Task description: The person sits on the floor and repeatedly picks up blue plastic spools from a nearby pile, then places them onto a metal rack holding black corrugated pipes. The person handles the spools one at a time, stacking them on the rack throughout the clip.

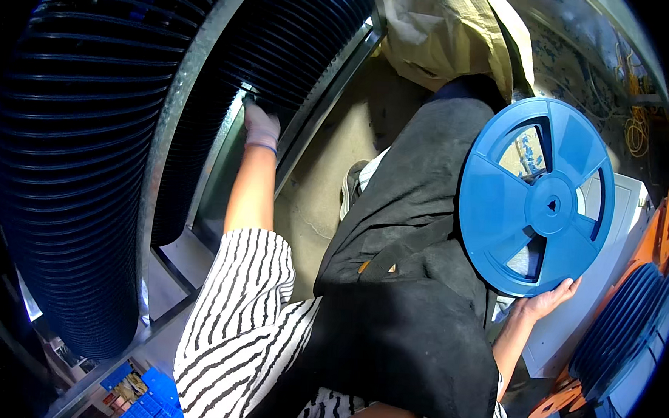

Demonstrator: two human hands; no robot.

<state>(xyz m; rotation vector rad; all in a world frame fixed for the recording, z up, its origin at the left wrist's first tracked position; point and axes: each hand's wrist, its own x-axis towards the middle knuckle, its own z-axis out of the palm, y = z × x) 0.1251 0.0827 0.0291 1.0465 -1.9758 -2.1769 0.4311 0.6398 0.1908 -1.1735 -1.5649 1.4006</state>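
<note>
My right hand (pixel 547 300) grips the lower rim of a large blue plastic reel (pixel 499 193), with the thumb and some fingers showing at its edge. The reel stands face toward me, with a round hub and several cut-out windows. My left arm stretches forward to the left, and the left hand (pixel 262 125), in a pale glove, is up against a row of thin black discs (pixel 291 33) on a metal rack (pixel 179 117). Its fingertips are in shadow among the discs and the metal edge, so whether they hold anything is hidden.
A second, longer row of black discs (pixel 87 166) fills the far left. A pale yellow sack (pixel 442 33) stands ahead. On the right are a white box (pixel 570 327) and an orange stand (pixel 654 241) with dark blue reels (pixel 619 330). Blue bins (pixel 150 404) sit at lower left.
</note>
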